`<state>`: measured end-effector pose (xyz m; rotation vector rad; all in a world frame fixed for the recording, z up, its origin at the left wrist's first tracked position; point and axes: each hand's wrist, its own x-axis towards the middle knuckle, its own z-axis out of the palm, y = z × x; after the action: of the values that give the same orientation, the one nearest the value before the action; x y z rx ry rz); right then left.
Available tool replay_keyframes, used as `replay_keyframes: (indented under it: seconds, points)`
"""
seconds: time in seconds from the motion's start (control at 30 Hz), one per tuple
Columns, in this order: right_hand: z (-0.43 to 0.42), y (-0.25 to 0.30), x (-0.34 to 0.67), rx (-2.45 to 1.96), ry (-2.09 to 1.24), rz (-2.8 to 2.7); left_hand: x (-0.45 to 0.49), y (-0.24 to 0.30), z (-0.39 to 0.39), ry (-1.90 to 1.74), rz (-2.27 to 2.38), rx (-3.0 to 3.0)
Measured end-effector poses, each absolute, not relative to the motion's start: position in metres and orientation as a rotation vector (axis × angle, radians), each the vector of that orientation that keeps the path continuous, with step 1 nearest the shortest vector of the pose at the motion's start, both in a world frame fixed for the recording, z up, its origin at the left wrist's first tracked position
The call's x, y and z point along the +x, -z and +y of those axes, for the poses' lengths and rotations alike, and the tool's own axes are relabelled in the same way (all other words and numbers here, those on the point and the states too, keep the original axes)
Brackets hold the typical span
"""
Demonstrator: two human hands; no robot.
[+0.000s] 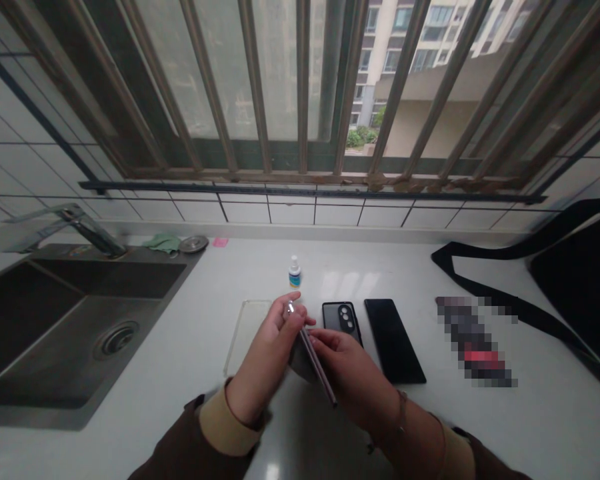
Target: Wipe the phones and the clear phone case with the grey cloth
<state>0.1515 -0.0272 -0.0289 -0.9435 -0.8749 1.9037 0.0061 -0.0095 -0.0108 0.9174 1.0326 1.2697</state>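
A slim dark phone (316,363) is held edge-on just above the white countertop (480,427). It is pinched at its upper end by the left hand (265,360), and the fingers of the right hand (353,377) are curled against its side. A black plastic phone case (343,320) lies just beyond.

Left hand (266,359) raised, fingers (286,315) pinching; right hand (349,377) lower, apparently gripping; wrists apart.

Brown sleeves (180,450), tan cuffs (226,425), perhaps a bracelet (403,415)
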Motion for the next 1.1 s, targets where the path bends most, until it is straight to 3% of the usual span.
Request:
replay_keyframes:
  seconds: [0.17,0.4,0.67,0.93,1.1]
  points:
    - [-0.025,0.029,0.156,-1.033,-1.791,-0.996,-0.002,0.001,-0.001,-1.477,1.079,0.807]
    - [-0.027,0.035,0.152,-1.041,-1.852,-0.751,-0.013,-0.003,0.003,-1.85,1.237,0.859]
    - [-0.022,0.036,0.152,-1.032,-1.865,-0.548,-0.005,-0.002,-0.003,-1.799,1.002,0.929]
    - [-0.023,0.025,0.156,-0.981,-1.984,-0.507,-0.009,-0.006,-0.011,-1.375,0.81,0.966]
    - [-0.019,0.025,0.161,-1.056,-1.893,-0.623,-0.01,0.004,-0.011,-1.423,0.889,1.092]
